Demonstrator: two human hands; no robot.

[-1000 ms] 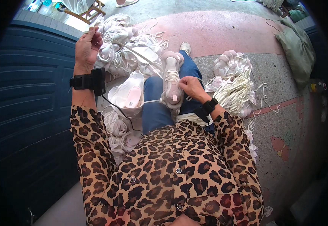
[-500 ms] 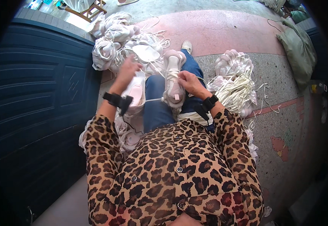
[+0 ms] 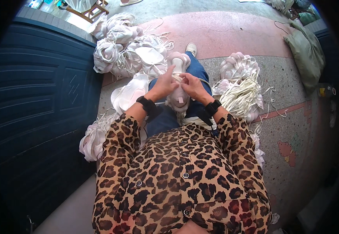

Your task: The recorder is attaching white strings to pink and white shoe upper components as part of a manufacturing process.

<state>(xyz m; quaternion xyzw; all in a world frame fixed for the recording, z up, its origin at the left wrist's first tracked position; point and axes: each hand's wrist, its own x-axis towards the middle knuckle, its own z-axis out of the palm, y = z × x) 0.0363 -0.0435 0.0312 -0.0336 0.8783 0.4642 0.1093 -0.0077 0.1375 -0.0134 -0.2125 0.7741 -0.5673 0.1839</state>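
Observation:
A pale pink and white shoe upper (image 3: 178, 99) lies lengthwise over my jeans between my legs. Both hands meet over its lacing. My left hand (image 3: 164, 85) comes in from the left, fingers bent and closed at the white shoelace, the forefinger pointing up along the shoe. From the other side, my right hand (image 3: 195, 85) pinches the shoelace (image 3: 180, 78) between thumb and fingertips. The fingers partly cover the lace, so its exact path through the eyelets is hidden. Each wrist wears a black band.
A heap of white and pink uppers (image 3: 117, 50) lies front left, beside a dark blue panelled door (image 3: 41, 78). On the right are more uppers (image 3: 237, 66) and a bundle of cream laces (image 3: 241, 91). A grey-green sack (image 3: 304, 58) stands at far right.
My left hand has swung right from the uppers beside my leg to the shoe's lacing, meeting my right hand. The right hand has stayed at the laces with only a slight shift.

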